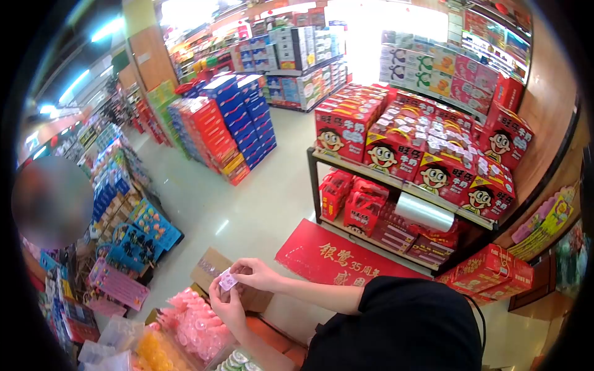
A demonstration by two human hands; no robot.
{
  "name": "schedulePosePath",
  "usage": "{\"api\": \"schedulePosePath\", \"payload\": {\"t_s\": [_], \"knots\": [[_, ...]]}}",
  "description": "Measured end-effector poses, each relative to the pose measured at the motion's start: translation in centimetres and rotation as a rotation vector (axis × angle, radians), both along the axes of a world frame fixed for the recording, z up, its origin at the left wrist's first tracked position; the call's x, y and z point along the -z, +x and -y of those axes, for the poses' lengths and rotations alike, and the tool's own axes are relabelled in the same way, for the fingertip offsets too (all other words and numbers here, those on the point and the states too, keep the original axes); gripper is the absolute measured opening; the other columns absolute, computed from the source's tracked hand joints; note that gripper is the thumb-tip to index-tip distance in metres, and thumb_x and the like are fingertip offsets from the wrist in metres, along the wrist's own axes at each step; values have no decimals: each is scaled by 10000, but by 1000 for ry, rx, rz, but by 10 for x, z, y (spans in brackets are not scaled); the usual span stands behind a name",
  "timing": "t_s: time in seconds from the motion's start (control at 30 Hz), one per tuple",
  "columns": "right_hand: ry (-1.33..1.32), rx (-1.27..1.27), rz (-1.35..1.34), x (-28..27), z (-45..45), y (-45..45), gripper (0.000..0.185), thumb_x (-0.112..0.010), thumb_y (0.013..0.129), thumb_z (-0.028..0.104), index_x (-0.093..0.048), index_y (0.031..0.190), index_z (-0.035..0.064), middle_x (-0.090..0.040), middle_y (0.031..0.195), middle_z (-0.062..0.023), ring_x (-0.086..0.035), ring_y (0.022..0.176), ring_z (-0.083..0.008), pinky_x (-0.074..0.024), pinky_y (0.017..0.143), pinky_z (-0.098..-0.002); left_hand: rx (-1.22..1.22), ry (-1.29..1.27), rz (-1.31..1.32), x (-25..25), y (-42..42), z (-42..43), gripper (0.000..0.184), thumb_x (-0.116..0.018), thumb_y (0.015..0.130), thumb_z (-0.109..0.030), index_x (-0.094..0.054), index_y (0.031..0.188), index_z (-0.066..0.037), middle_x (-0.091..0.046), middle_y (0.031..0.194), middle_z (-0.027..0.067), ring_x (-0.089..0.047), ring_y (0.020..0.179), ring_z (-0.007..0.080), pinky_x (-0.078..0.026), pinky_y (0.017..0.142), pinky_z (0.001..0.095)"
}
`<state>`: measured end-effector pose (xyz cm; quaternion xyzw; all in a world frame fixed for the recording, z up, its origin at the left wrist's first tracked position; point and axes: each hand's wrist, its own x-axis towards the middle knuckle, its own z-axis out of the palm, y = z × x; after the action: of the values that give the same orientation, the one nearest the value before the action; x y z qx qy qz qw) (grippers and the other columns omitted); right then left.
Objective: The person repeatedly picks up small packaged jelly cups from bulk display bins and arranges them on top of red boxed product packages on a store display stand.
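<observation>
A small square item (228, 281), pale pink and white like a packet or sticker, is held up between my two hands. My left hand (226, 304) grips its lower left side with thumb and fingers. From the right, my right hand (255, 276) pinches its upper right edge, fingers closed. The item's print is too small to read. Below my left hand lie pink-wrapped goods with clear round parts (197, 324). Behind my hands is an open brown cardboard box (212, 267).
Yellow wrapped goods (158, 351) and green-white round packs (237, 361) sit in bins at the front. A shelf holds red milk cartons (433, 167) on my right. Stacked blue boxes (241, 117) stand ahead. A person (52, 201) is at far left.
</observation>
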<state>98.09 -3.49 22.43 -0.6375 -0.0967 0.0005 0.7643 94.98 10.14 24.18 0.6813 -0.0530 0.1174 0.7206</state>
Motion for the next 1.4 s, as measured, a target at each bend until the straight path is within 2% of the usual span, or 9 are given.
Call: {"api": "schedulePosePath", "payload": {"t_s": [0.17, 0.3, 0.33, 0.57, 0.73, 0.83, 1.0, 1.2, 1.4], "knots": [[-8, 79, 45, -5, 101, -14, 180, -612, 898, 71, -608, 1050, -25, -637, 910, -58, -619, 844, -112, -520, 766, -260, 104, 12, 1, -13, -12, 96, 340, -609, 866, 68, -510, 1189, 40, -644, 1100, 136, -660, 951, 168, -544, 740, 253], [-78, 62, 34, -15, 168, -33, 183, -615, 895, 67, -606, 1059, -14, -634, 900, -52, -614, 841, -98, -516, 759, -252, 90, 101, 24, -15, -27, 157, 338, -642, 841, 57, -536, 1162, 51, -657, 1056, 141, -675, 798, 153, -535, 679, 242], [-47, 104, 110, -11, 180, -37, 170, -639, 878, 104, -627, 1006, -8, -629, 842, -37, -595, 736, -89, -502, 673, -253, 86, 110, 32, -15, -30, 170, 343, -644, 833, 61, -539, 1160, 51, -658, 1053, 140, -673, 786, 150, -532, 671, 239], [12, 134, 11, 2, 303, -95, 203, -621, 911, 84, -590, 1095, 5, -571, 877, -1, -561, 815, -66, -492, 735, -226, 174, 152, -16, -2, -63, 286, 369, -665, 806, 72, -557, 1156, 37, -655, 1028, 114, -627, 710, 96, -477, 607, 197], [-29, 298, 44, 4, 409, -147, 193, -624, 918, 85, -588, 1095, 14, -557, 850, 17, -560, 807, -57, -468, 729, -215, 377, 208, -8, -3, -87, 386, 327, -698, 816, 40, -593, 1125, 18, -612, 760, 33, -539, 609, 23, -412, 519, 161], [-17, 455, -33, 6, 449, -184, 189, -623, 924, 93, -590, 1096, 20, -571, 851, 15, -568, 813, -54, -470, 732, -216, 508, 261, 58, -9, -100, 433, 360, -709, 800, 40, -605, 1144, 12, -653, 734, 71, -602, 633, 62, -476, 550, 193], [123, 716, -40, 2, 502, -241, 168, -608, 924, 62, -585, 1083, 14, -538, 816, 45, -539, 759, -31, -456, 690, -197, 730, 268, 121, -9, -121, 510, 366, -729, 780, 28, -620, 1129, 9, -665, 765, 69, -621, 651, 68, -500, 579, 198], [-37, 1083, 37, -7, 559, -300, 183, -638, 897, 66, -608, 1072, 25, -541, 801, 39, -492, 704, -19, -417, 620, -188, 923, 231, 377, -4, -141, 600, 410, -708, 736, 98, -608, 1122, 4, -648, 908, 80, -634, 779, 97, -522, 632, 219], [-160, 1358, 118, -29, 615, -347, 184, -649, 890, 38, -613, 1071, 27, -555, 894, 14, -539, 839, -47, -451, 755, -207, 1137, 128, 460, -24, -176, 695, 369, -709, 723, 72, -625, 1075, 5, -627, 1052, 128, -656, 828, 192, -559, 663, 273]]}}
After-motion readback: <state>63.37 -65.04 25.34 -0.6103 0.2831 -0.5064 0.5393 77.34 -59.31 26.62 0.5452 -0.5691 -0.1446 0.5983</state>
